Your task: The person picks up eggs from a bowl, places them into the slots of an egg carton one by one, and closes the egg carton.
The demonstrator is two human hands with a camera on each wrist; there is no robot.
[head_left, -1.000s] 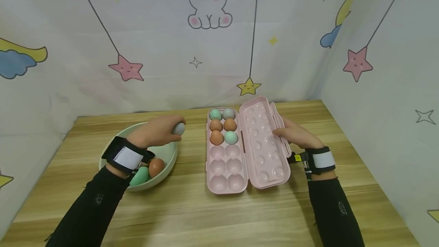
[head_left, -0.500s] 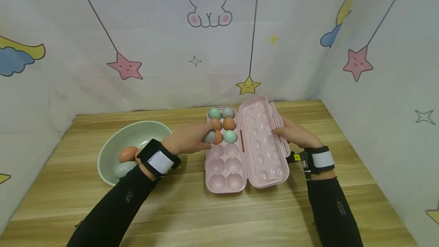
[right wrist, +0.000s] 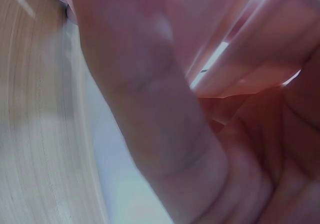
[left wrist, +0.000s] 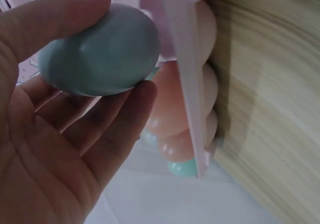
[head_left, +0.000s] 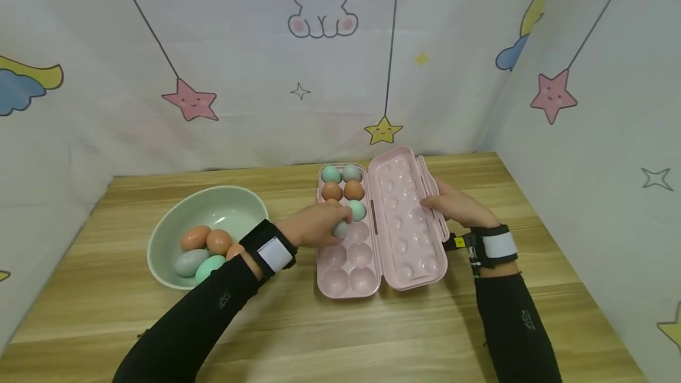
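Observation:
A grey-green egg (left wrist: 100,51) is pinched between the thumb and fingers of my left hand (head_left: 315,224), over the pink egg carton (head_left: 327,295). Brown, green and grey eggs fill the carton's far rows, among them a light green egg (head_left: 356,210) just beyond my fingertips. One brown egg (left wrist: 170,101) shows beside the held egg in the left wrist view, partly covered by my hand in the head view. My right hand (head_left: 460,205) grips the outer edge of the carton's opened lid (head_left: 407,223), thumb on the inner face and the other fingers hidden behind it.
At the left stands a pale green bowl (head_left: 159,235) with several eggs, including a brown egg (head_left: 194,237). My left forearm passes over its near right side. The wooden table (head_left: 340,341) meets a patterned cloth backdrop (head_left: 255,64) behind the carton.
My left hand has moved right from above the bowl to the carton, carrying the grey-green egg. My right hand stays on the lid.

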